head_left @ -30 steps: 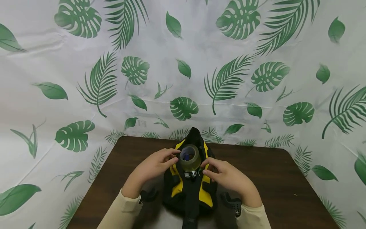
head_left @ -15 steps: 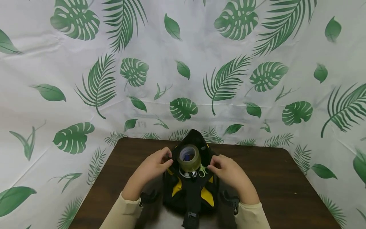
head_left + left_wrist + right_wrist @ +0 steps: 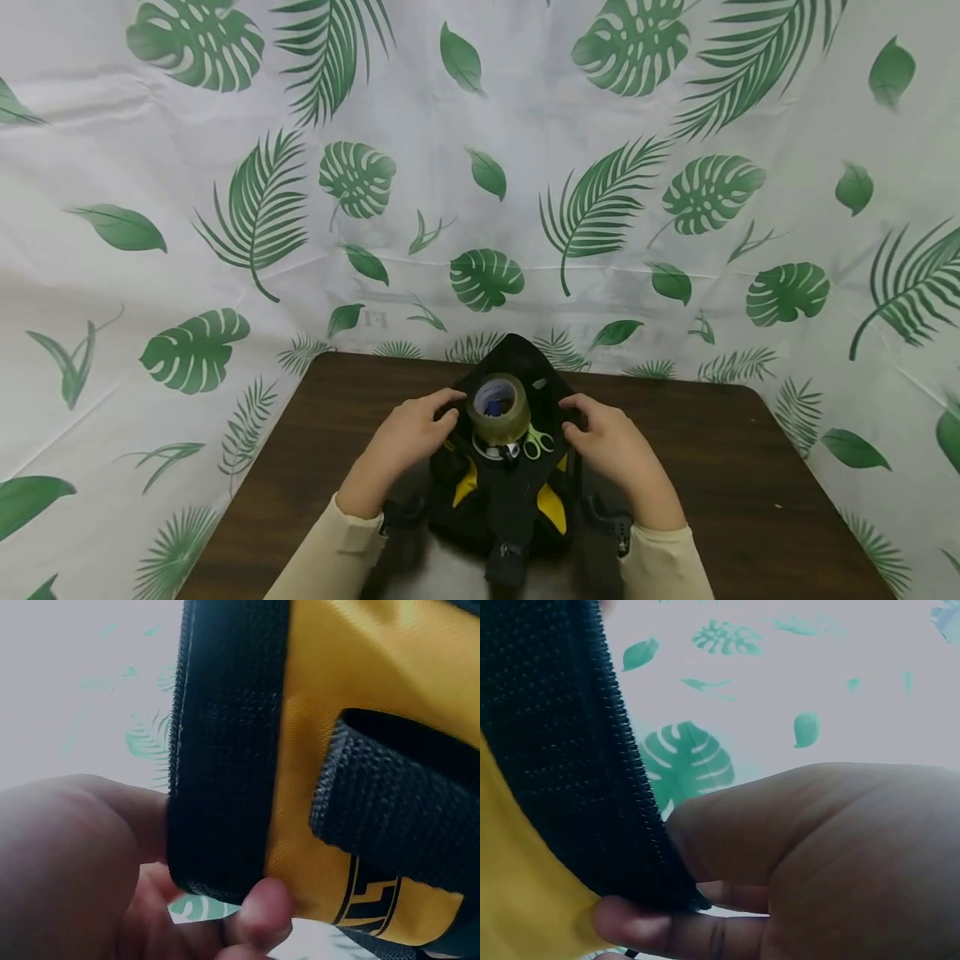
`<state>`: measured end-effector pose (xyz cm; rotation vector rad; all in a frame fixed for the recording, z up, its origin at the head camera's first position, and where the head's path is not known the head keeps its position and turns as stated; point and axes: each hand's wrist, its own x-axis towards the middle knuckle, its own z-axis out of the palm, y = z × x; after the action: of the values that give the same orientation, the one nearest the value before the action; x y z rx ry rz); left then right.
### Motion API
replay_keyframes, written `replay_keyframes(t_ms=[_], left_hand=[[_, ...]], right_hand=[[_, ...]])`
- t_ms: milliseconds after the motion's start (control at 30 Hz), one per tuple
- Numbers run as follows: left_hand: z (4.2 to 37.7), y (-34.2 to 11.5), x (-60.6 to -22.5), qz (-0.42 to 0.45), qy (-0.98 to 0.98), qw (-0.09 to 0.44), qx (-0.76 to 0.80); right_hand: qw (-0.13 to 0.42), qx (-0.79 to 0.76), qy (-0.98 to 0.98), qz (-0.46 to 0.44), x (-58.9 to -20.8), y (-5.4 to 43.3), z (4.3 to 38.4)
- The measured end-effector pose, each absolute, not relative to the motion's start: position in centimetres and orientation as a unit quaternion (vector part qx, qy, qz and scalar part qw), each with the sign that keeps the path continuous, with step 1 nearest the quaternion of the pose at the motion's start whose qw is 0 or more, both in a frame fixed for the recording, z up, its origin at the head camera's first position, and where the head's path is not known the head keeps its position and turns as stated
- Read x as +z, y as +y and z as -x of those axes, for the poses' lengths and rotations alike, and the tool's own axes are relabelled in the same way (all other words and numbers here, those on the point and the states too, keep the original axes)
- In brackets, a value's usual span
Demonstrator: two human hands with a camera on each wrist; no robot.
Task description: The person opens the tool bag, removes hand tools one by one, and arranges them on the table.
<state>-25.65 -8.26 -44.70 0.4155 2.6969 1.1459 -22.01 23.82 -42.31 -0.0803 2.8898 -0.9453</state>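
A black and yellow tool bag [image 3: 551, 508] stands unzipped on the table, its mouth spread wide. My left hand [image 3: 408, 433] pinches the bag's left edge; in the left wrist view a fingertip [image 3: 266, 911] lies on the outer face, near a black webbing loop [image 3: 390, 795]. On the opposite side my right hand [image 3: 611, 437] pinches the zipper edge [image 3: 641, 780] between thumb and fingers. A roll of tape [image 3: 501, 429] sits in the mouth, with something blue [image 3: 492, 407] showing through its core. Beside it are green-handled scissors [image 3: 534, 450] and a whitish round item [image 3: 487, 451], partly covered.
The bag rests on a dark brown wooden table [image 3: 697, 450]. Behind hangs a white sheet [image 3: 420, 267] printed with green leaves. A black strap with a buckle [image 3: 510, 550] lies over the bag's near side.
Both hands have moved apart and taken the bag's edges outward. Its mouth is wider, less yellow shows, and the green scissors handles have come into view.
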Motion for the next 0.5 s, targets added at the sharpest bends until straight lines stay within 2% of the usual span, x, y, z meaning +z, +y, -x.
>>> replay_keyframes(t_ms=[500], left_hand=[[27.4, -12.8, -44.1, -0.110, 0.892, 0.122, 0.422]], right_hand=[[0.052, -0.351, 0.935, -0.004, -42.7, 29.3, 22.9]])
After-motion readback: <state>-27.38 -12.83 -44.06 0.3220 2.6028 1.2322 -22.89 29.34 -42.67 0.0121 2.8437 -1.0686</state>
